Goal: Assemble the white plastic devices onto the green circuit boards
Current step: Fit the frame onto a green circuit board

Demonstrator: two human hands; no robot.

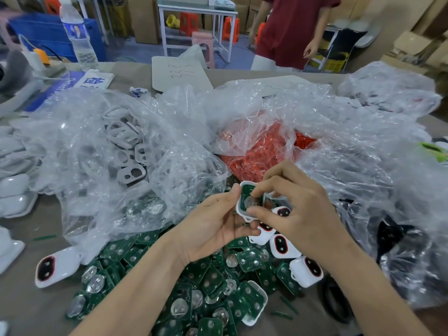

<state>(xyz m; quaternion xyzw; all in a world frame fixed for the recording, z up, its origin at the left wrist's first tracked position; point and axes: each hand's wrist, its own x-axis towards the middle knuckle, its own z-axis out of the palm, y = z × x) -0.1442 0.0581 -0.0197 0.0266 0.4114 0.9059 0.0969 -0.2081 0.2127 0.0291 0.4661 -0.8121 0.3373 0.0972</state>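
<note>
A blue sign [65,87] begins "Detect". One clear bag [80,141] holds white frames [131,154], another red parts [261,154]. The left hand [213,229] grips a white shell [239,207] holding a green board [247,190]; the right hand [298,209] pinches it, above the board pile [208,282].

Two hands: left hand [213,226] and right hand [295,209]. One white shell [242,209] with a green board seated in it is gripped by both. A second filled shell [257,305] lies in the heap. Loose green circuit boards [206,282]: too many to count. Finished devices [282,247] with red-rimmed black faces: four beside the right hand, plus one lone device [52,267] at the left. White frames [131,151] in a clear bag: uncountable. One water bottle [78,37].
</note>
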